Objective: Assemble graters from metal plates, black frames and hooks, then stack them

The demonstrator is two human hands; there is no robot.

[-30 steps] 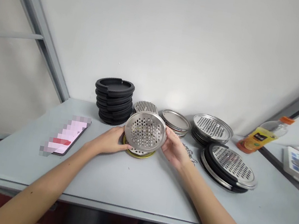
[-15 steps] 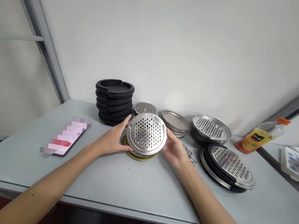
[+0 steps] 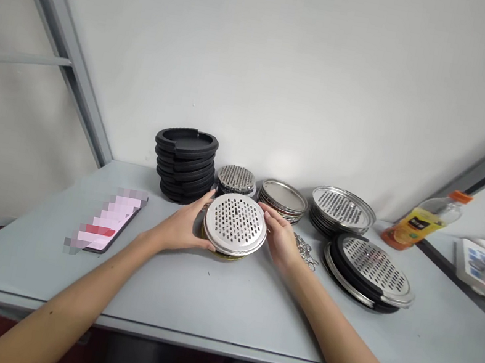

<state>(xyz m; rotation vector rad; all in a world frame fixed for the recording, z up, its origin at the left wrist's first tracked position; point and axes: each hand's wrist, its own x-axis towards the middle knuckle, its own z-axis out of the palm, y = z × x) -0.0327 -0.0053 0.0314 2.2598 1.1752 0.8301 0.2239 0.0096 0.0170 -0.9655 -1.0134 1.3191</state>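
Note:
A round, perforated metal grater disc (image 3: 236, 223) lies between my hands, slightly tilted toward me. My left hand (image 3: 179, 225) grips its left edge, with the thumb at the front and the fingers behind. My right hand (image 3: 282, 238) holds the right rim, its fingers along the upper right edge. Beneath the disc, a gold-coloured rim (image 3: 226, 257) shows at the front; most of that lower piece is hidden. Right behind stands a short stack of similar grater discs (image 3: 236, 176). Small metal wire pieces (image 3: 305, 252) lie beside my right hand.
Stacked black rings (image 3: 184, 165) stand at the back left, plain metal lids (image 3: 284, 196) and larger graters (image 3: 343, 212) further right. Graters with black rims (image 3: 372, 270) lie in front of those. A phone (image 3: 110, 224) is on the left, a juice bottle (image 3: 420, 222) at the right.
The grater disc has come down and flattened, now covering most of the gold-rimmed piece. Both hands moved with it, the right fingers shifting onto the upper edge.

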